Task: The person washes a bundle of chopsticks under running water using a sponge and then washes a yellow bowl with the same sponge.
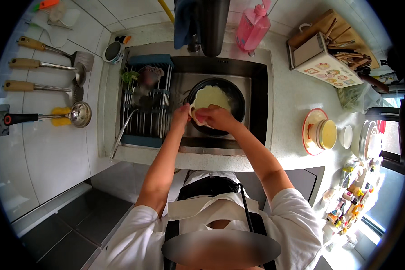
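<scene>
A pale yellow plate with a scalloped rim is tilted over a round black pan in the sink. My left hand grips the near left edge of this plate, its fingers closed. Against the plate's near side my right hand is closed round a soft pink thing, which looks like a cloth. The fingers partly cover it, so its full shape is hidden. The pan stands on the floor of the steel sink, under both hands.
Left in the sink sits a draining rack with greens and a ladle-like handle. A dark faucet and a pink pump bottle stand behind. Stacked yellow bowls and a utensil holder are on the right counter. Utensils hang on the left wall.
</scene>
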`<state>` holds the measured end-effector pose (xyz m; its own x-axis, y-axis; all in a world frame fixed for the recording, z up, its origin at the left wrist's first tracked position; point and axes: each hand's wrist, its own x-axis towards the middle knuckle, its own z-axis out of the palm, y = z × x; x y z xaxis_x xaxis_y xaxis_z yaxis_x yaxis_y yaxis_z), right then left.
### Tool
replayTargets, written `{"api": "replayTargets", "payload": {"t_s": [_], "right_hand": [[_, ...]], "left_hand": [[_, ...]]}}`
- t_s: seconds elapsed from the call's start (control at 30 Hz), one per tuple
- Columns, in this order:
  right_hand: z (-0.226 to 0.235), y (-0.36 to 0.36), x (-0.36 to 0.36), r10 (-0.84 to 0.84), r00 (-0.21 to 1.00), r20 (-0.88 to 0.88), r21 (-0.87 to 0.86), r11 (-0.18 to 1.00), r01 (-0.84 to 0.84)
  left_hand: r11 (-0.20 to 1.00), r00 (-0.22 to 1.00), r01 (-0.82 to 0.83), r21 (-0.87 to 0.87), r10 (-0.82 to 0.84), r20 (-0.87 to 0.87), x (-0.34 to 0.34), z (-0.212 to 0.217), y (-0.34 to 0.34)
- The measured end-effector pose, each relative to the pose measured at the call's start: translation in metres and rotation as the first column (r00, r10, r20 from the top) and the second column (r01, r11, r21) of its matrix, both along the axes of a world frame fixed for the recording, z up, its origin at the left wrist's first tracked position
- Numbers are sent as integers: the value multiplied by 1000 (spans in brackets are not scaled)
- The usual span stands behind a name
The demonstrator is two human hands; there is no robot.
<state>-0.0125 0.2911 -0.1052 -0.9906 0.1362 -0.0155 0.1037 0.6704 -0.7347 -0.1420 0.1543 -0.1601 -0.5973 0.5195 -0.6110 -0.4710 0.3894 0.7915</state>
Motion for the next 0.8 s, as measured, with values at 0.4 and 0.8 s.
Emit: {"api": "replayTargets", "payload": {"t_s": [0.4, 0.8], "right_hand": [[-64, -16, -2, -394, 917, 63, -411, 827, 384], [-86, -14, -52, -788, 604, 120, -599, 428, 677]], "left_hand": [[836, 693, 239, -493, -503, -516, 9, 9, 21], [817, 698, 338, -467, -550, -458, 15, 12, 15]]}}
